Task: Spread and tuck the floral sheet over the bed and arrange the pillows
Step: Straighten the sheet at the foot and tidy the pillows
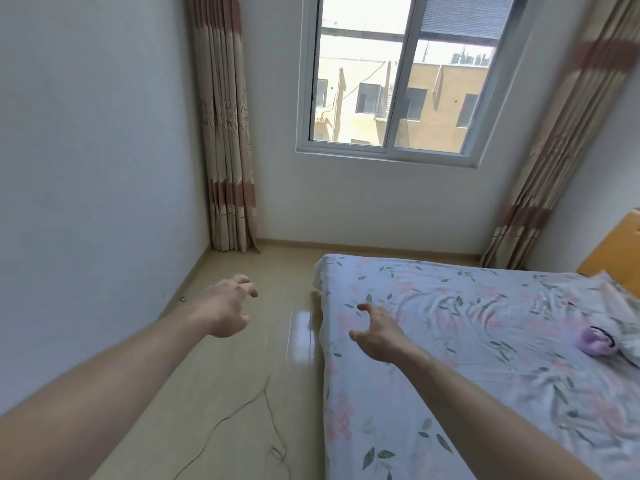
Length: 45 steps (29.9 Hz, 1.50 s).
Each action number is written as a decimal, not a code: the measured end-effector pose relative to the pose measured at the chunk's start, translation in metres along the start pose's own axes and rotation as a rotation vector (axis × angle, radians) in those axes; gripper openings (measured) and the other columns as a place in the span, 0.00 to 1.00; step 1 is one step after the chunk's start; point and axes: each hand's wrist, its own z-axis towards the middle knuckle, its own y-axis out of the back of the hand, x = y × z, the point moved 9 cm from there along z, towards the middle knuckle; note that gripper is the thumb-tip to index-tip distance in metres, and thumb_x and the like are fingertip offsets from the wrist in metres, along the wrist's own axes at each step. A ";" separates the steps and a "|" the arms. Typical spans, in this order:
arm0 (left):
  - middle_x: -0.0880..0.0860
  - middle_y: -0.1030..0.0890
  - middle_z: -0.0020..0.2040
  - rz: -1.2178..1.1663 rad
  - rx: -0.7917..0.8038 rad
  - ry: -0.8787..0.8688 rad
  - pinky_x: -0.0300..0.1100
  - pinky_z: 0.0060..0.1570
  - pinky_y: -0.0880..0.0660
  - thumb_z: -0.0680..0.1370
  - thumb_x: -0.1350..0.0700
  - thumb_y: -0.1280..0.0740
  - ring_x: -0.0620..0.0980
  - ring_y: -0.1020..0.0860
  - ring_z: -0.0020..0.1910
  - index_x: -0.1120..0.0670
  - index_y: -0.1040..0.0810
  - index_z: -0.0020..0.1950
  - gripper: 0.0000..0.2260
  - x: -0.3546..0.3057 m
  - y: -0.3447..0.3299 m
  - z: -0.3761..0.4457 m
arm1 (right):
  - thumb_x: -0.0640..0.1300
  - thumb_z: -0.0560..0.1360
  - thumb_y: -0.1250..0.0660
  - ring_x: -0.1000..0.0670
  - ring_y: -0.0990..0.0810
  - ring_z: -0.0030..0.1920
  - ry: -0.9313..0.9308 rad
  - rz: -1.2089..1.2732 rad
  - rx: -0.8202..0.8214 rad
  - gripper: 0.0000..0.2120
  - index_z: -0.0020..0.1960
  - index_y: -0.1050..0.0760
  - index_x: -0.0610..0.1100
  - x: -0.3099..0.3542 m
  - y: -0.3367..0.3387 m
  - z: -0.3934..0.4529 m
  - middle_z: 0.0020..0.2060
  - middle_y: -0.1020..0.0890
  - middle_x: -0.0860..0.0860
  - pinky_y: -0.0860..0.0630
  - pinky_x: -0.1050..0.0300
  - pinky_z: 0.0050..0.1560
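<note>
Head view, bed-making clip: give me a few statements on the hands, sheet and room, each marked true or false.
1. The floral sheet already covers the mattress top. True.
2. The left hand grips the sheet's edge. False: it hangs over the floor, fingers loosely curled, holding nothing.
3. The right hand is above the sheet near the bed's side edge, holding nothing. True.
4. The sheet lies perfectly smooth. False: wrinkles run across its middle.
5. A purple object lies on the bed near the pillow. True.
6. The curtains are drawn across the window. False: they hang bunched at each side.
</note>
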 end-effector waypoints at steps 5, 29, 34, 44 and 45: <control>0.43 0.39 0.77 -0.018 0.002 -0.139 0.47 0.70 0.32 0.77 0.51 0.31 0.48 0.34 0.73 0.44 0.30 0.73 0.24 -0.032 0.002 0.035 | 0.50 0.78 0.34 0.48 0.33 0.73 -0.077 0.011 -0.054 0.30 0.78 0.39 0.50 -0.003 0.007 0.006 0.77 0.39 0.50 0.32 0.56 0.68; 0.44 0.39 0.79 0.024 0.090 -0.588 0.46 0.68 0.30 0.78 0.51 0.33 0.49 0.34 0.75 0.43 0.30 0.73 0.23 -0.124 -0.016 0.370 | 0.48 0.78 0.34 0.46 0.32 0.72 -0.395 0.067 -0.113 0.32 0.79 0.41 0.48 -0.074 0.060 0.253 0.78 0.41 0.49 0.31 0.53 0.66; 0.44 0.40 0.79 0.070 0.128 -0.638 0.44 0.70 0.33 0.76 0.55 0.35 0.48 0.35 0.75 0.44 0.30 0.73 0.25 -0.107 -0.009 0.449 | 0.51 0.78 0.33 0.46 0.33 0.74 -0.420 0.056 -0.137 0.32 0.78 0.41 0.50 -0.060 0.062 0.319 0.77 0.40 0.49 0.32 0.52 0.69; 0.44 0.39 0.78 0.122 0.147 -0.779 0.46 0.69 0.32 0.76 0.52 0.34 0.48 0.33 0.73 0.42 0.30 0.72 0.24 -0.071 0.005 0.597 | 0.49 0.79 0.35 0.45 0.35 0.74 -0.614 0.106 -0.218 0.31 0.79 0.42 0.48 -0.051 0.065 0.393 0.78 0.42 0.49 0.32 0.51 0.69; 0.43 0.39 0.78 0.121 0.144 -0.806 0.47 0.68 0.31 0.76 0.52 0.34 0.48 0.32 0.72 0.42 0.30 0.72 0.24 -0.072 0.005 0.609 | 0.50 0.80 0.35 0.45 0.35 0.74 -0.647 0.109 -0.215 0.30 0.79 0.42 0.48 -0.054 0.061 0.399 0.78 0.42 0.49 0.32 0.50 0.69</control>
